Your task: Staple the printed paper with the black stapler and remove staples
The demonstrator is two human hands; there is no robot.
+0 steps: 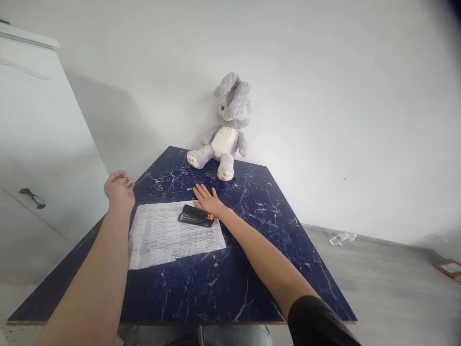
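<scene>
Two hands: the right hand lies flat, fingers spread, holding nothing, just beside the stapler; the left hand, half curled and seemingly empty, hovers near the table's left edge. Black with an orange end, the stapler rests on a creased printed sheet. Beyond sits a plush rabbit, ear across its face; left stands a cabinet.

black sleeve at the table's near right corner; faded blue-grey trousers below its near edge; left hand and right hand bare
</scene>
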